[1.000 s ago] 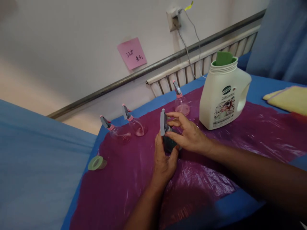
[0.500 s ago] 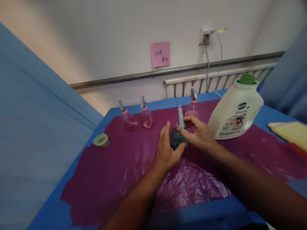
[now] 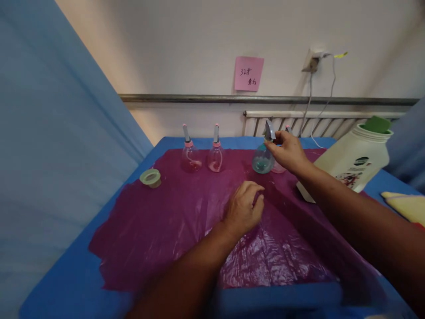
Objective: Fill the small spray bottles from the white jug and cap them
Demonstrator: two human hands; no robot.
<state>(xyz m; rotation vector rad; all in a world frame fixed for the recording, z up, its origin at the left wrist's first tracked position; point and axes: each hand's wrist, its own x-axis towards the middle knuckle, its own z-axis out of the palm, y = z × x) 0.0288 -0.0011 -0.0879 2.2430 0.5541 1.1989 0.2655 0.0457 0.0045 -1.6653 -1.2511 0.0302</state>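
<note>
My right hand [image 3: 288, 151] grips the neck of a clear, greenish spray bottle [image 3: 263, 160] with a grey trigger head, upright near the back of the purple plastic sheet [image 3: 186, 212]. Partly hidden behind it and my hand is a pink-collared spray bottle [image 3: 278, 168]. My left hand [image 3: 245, 204] rests over the sheet in front, fingers bent and apart, with nothing seen in it. Farther left stand two more spray bottles with pink collars, one spray bottle [image 3: 191, 158] and another spray bottle [image 3: 216, 158], each with some pinkish content at the bottom.
A large cream jug [image 3: 352, 153] with a green piece in its mouth stands at right, and a yellow cloth [image 3: 407, 206] lies beyond it. A small pale green cup-like piece [image 3: 151, 178] sits at left. Blue curtains [image 3: 63, 146] flank the blue table [image 3: 66, 266].
The greenish spray bottle has moved away from me to the back, beside the pink-collared one, in my right hand. My left hand has let go of it. The view has turned slightly left.
</note>
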